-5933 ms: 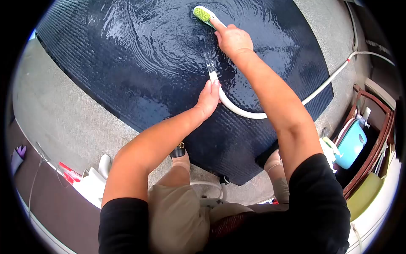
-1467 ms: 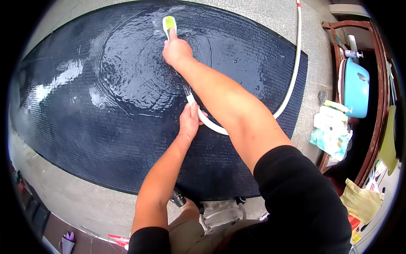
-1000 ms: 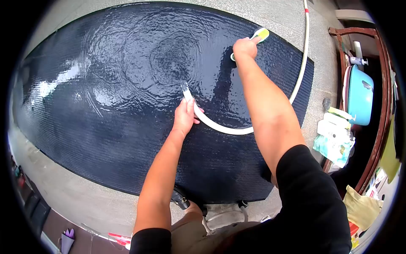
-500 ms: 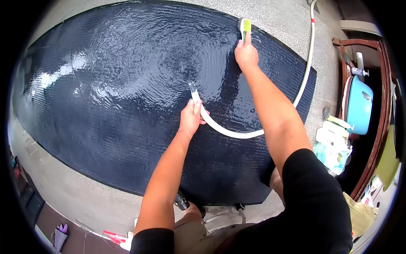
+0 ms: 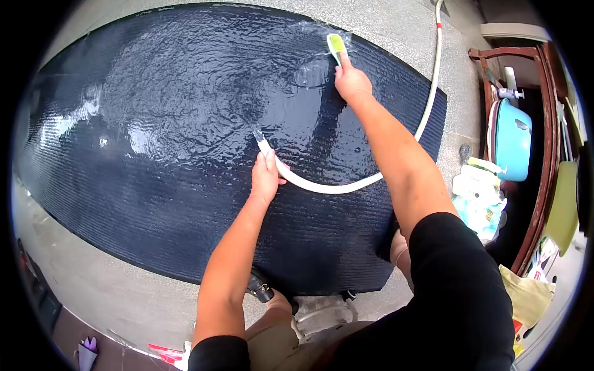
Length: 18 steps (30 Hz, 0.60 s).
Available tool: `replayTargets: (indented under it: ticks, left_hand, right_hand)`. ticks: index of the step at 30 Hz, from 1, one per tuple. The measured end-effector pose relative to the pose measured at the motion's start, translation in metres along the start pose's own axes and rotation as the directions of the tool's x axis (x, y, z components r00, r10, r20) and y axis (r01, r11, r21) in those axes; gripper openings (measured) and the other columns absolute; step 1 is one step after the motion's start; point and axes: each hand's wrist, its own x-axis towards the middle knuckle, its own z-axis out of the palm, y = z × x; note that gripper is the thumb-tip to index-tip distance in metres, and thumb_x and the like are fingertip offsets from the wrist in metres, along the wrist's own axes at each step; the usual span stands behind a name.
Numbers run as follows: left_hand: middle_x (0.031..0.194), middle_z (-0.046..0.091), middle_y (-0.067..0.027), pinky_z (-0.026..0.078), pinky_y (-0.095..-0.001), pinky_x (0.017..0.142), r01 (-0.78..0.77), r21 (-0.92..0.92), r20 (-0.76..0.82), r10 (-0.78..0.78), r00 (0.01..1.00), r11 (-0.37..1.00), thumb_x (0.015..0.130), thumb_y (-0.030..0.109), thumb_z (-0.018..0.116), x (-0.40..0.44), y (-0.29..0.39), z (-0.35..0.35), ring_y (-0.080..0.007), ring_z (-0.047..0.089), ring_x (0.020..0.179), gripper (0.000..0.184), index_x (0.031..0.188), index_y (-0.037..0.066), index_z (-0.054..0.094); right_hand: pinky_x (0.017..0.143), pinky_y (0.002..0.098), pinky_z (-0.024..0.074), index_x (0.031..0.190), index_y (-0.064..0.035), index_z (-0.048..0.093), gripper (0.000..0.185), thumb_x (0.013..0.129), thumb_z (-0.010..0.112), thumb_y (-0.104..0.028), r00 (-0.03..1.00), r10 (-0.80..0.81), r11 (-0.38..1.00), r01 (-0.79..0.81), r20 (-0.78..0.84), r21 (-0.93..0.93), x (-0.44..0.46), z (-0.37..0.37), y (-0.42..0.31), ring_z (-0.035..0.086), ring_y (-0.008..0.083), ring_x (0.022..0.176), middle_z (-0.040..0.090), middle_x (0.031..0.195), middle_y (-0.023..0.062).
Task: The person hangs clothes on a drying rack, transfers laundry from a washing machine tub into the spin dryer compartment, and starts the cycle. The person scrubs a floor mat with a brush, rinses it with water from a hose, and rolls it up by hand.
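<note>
My left hand [image 5: 266, 176] is closed around a white hose [image 5: 328, 188] near its end, and water runs from the tip onto a dark ribbed mat [image 5: 154, 216]. The hose curves right, passes under my right forearm and runs up to the top right. In my right hand [image 5: 354, 81] is a scrub brush [image 5: 336, 44] with a white and yellow-green back, held by its handle against the wet mat near the far edge. Its bristles are hidden beneath it. Water splashes around the brush, and ripples cover the upper part of the mat.
At the right, a blue basin [image 5: 513, 142] leans by a reddish-brown wooden frame [image 5: 544, 185]. Bottles and plastic packages [image 5: 477, 198] lie on the speckled floor [image 5: 461, 117]. My foot in a dark sandal [image 5: 260, 289] is at the mat's near edge.
The brush has moved left and slightly nearer, from the mat's far edge onto its wet surface, with splashes around it. The hose tip has shifted slightly left. The whole view has also shifted a little.
</note>
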Motion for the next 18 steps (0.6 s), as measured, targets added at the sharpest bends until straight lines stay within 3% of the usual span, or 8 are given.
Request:
replayTargets:
  ticks: [4,7,9,11,13,15,17,18]
  left_hand:
    - [0.081,0.065,-0.0125,0.053,-0.0261,0.047,-0.037,0.039,-0.025,0.037,0.999,0.999,0.103,0.032,0.029,-0.014,-0.019,-0.011,-0.0188,0.065,0.065,0.032,0.101,0.003,0.044]
    - [0.078,0.065,-0.0119,0.053,-0.0263,0.048,-0.061,0.05,-0.033,0.063,0.997,0.997,0.102,0.032,0.032,-0.015,-0.017,-0.008,-0.0176,0.064,0.063,0.033,0.098,0.001,0.044]
    - [0.08,0.065,-0.0121,0.054,-0.0258,0.049,-0.073,0.035,-0.029,0.074,0.997,0.997,0.103,0.03,0.031,-0.018,-0.021,-0.009,-0.0178,0.065,0.067,0.032,0.098,0.002,0.044]
    - [0.08,0.065,-0.0125,0.055,-0.0256,0.051,-0.033,-0.025,-0.003,0.033,0.999,0.999,0.103,0.03,0.031,-0.022,-0.025,-0.012,-0.0186,0.066,0.07,0.031,0.099,0.002,0.043]
    - [0.082,0.065,-0.0129,0.056,-0.0256,0.053,-0.024,-0.065,0.018,0.025,1.0,0.998,0.103,0.03,0.03,-0.017,-0.026,-0.015,-0.0193,0.067,0.071,0.031,0.101,0.001,0.043]
    - [0.084,0.066,-0.0132,0.056,-0.0256,0.055,-0.028,-0.046,0.06,0.031,0.998,0.999,0.103,0.029,0.03,-0.016,-0.027,-0.016,-0.0193,0.067,0.072,0.031,0.103,0.001,0.043]
    - [0.085,0.066,-0.0133,0.056,-0.0255,0.055,-0.042,-0.02,0.057,0.043,0.997,0.999,0.103,0.028,0.03,-0.015,-0.027,-0.016,-0.0193,0.067,0.073,0.03,0.105,0.0,0.043]
    - [0.085,0.066,-0.0134,0.056,-0.0256,0.055,-0.029,-0.016,0.049,0.03,0.998,0.999,0.103,0.027,0.031,-0.017,-0.024,-0.016,-0.0194,0.067,0.073,0.03,0.105,0.001,0.043]
  right_hand:
    - [0.08,0.0475,0.049,0.143,-0.0122,0.028,0.054,0.094,0.043,-0.03,0.96,0.259,0.942,-0.228,-0.102,0.246,-0.018,0.022,0.0,0.064,0.039,0.09,0.066,0.096,0.0219]
    - [0.076,0.0481,0.0497,0.145,-0.0156,0.027,0.055,0.094,0.045,-0.028,0.998,-0.064,0.978,0.061,0.013,0.197,-0.074,0.037,-0.035,0.063,0.0385,0.083,0.064,0.089,0.0233]
    - [0.075,0.0478,0.0502,0.144,-0.0244,0.03,0.052,0.095,0.045,-0.029,0.942,-0.321,0.942,0.307,0.094,0.136,-0.106,0.038,-0.023,0.064,0.0378,0.081,0.063,0.09,0.0221]
    - [0.075,0.0473,0.0508,0.144,-0.0281,0.03,0.051,0.095,0.045,-0.029,0.874,-0.433,0.892,0.451,0.221,-0.038,-0.107,0.015,0.016,0.064,0.0372,0.081,0.063,0.09,0.021]
    - [0.074,0.047,0.0514,0.144,-0.0285,0.031,0.05,0.096,0.043,-0.03,0.948,-0.282,0.931,0.308,0.149,-0.194,-0.087,-0.001,0.066,0.064,0.0365,0.082,0.064,0.09,0.0204]
    - [0.075,0.0474,0.0508,0.144,-0.027,0.031,0.049,0.096,0.041,-0.031,0.993,0.096,0.993,-0.101,-0.07,-0.06,-0.049,0.001,0.118,0.064,0.0373,0.085,0.065,0.092,0.0215]
    - [0.077,0.048,0.0499,0.144,-0.0211,0.03,0.05,0.096,0.04,-0.031,0.929,0.341,0.94,-0.333,-0.144,0.073,-0.027,0.0,0.131,0.064,0.0388,0.087,0.066,0.095,0.0231]
    - [0.078,0.0488,0.0489,0.144,-0.0135,0.029,0.052,0.095,0.04,-0.03,0.914,0.362,0.929,-0.336,-0.186,0.155,-0.021,0.012,0.117,0.064,0.0403,0.089,0.066,0.097,0.0245]
